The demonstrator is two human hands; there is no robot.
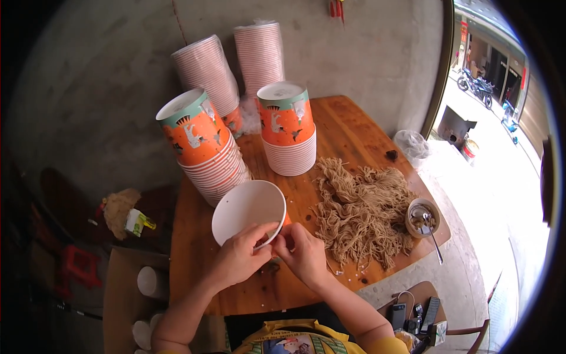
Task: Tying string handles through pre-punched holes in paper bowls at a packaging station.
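A large paper tub (pixel 244 203), white inside and orange outside, is tipped so its mouth faces up and toward me. My left hand (pixel 242 256) grips its near rim, fingers reaching inside and thumb outside. Just right of it, my right hand (pixel 302 252) pinches at the near-right edge of the tub; what lies between those fingertips is hidden. Beyond the tub stand two nested stacks of orange patterned paper tubs, one leaning at left (pixel 197 135) and one upright (pixel 288 121), both bottoms up. A loose heap of tan strands (pixel 365 212), like yarn or dried noodles, lies right of my hands.
The wooden table (pixel 348 121) meets a grey wall. Two tall wrapped tub stacks (pixel 206 71) (pixel 259 56) stand behind. A small bowl (pixel 422 217) with a spoon sits at the right edge. Left below is a cardboard box (pixel 127 289) holding white tubs; a phone (pixel 398 315) lies lower right.
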